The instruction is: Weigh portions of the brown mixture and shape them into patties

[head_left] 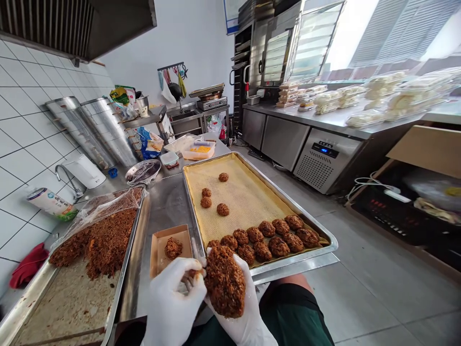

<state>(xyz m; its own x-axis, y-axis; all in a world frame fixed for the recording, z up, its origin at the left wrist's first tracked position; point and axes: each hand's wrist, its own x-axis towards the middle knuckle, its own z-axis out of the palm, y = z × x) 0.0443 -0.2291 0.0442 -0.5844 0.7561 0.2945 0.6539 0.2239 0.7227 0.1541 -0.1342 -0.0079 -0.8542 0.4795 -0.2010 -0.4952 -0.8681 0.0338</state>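
Note:
Both my hands wear white gloves. My right hand [252, 307] is closed around a large lump of brown, crumbly mixture [225, 281] near the tray's front edge. To its left, my left hand [171, 295] pinches a small bit of the same mixture at the lump's side. Just beyond sits a small cardboard box [155, 247] with a brown clump [173, 248] in it. A lined metal tray [252, 187] carries rows of brown balls [267, 228] along its near end and several smaller ones [223, 209] farther back.
At left, a large tray [68, 307] holds loose brown mixture [111, 230], partly under plastic film [97, 206]. Behind stand a film-covered bowl [143, 171] and a plastic tub with orange contents [198, 149]. Packed clear boxes [329, 101] line the steel counter [277, 109] at right.

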